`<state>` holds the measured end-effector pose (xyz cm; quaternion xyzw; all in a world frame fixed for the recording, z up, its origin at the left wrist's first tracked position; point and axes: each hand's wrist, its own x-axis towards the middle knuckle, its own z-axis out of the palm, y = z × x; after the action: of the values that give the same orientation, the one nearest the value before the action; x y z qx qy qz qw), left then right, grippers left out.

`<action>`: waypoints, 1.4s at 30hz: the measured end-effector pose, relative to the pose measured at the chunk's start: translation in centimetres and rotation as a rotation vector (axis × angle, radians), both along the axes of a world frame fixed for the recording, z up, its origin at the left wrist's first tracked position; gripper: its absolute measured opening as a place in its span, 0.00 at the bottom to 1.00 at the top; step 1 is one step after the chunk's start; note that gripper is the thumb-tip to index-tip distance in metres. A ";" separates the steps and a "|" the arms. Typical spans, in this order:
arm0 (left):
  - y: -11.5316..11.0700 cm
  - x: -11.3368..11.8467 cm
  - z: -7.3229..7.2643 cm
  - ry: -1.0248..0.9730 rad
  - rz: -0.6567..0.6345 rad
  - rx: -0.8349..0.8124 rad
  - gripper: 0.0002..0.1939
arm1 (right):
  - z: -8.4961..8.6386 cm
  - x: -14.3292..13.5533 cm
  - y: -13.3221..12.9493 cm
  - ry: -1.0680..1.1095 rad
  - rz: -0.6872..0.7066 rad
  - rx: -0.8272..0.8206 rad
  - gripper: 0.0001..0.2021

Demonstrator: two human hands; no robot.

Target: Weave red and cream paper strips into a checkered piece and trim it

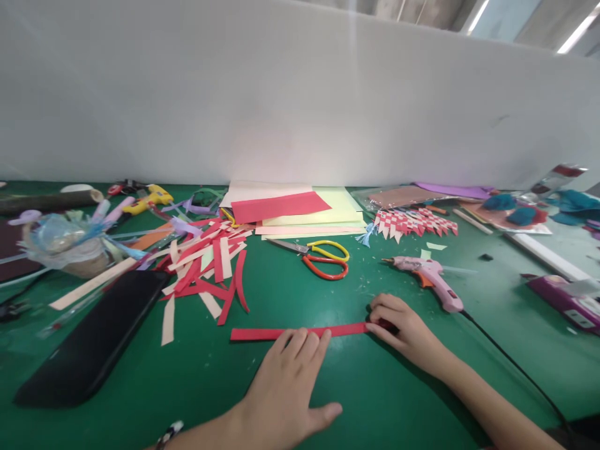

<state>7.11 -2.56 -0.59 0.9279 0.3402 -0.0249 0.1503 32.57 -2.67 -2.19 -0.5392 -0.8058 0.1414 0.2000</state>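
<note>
A red paper strip [347, 329] lies lengthwise on the green tabletop in front of me. My left hand [287, 384] rests flat over its middle, fingertips touching the strip and thumb held out to the side. At the strip's right end my right hand [404, 326] has its fingers curled in a pinch on it. Something small and dark shows by those fingers, too hidden to name. Beyond the strip lie scissors [309, 255] with one yellow and one red handle, blades slightly apart. Right of them is a pink hot glue gun [431, 275].
Cut red and cream strips [206, 256] are heaped at the left beside a long black case [98, 337]. Stacked paper sheets [323, 222] and a red-and-white woven piece [412, 223] lie at the back. A purple tool [565, 300] is far right. The glue gun's cord trails toward me.
</note>
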 end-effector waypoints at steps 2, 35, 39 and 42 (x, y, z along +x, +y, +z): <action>-0.1 0.0 -0.1 -0.006 0.002 0.019 0.37 | 0.1 0.2 0.0 0.011 -0.011 -0.006 0.11; 0.2 0.3 0.4 0.052 0.002 0.022 0.37 | -0.3 1.3 -0.1 -0.018 -0.069 -0.006 0.12; 0.4 0.3 0.3 0.037 -0.036 0.086 0.36 | -0.1 2.1 -0.4 0.071 -0.055 -0.073 0.09; 0.5 0.0 0.2 0.040 -0.068 0.128 0.34 | -0.1 2.3 -0.6 0.068 -0.066 -0.066 0.09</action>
<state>7.13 -2.02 -0.38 0.9459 0.3125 -0.0267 0.0830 34.89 -3.22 -2.29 -0.5665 -0.7754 0.1792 0.2138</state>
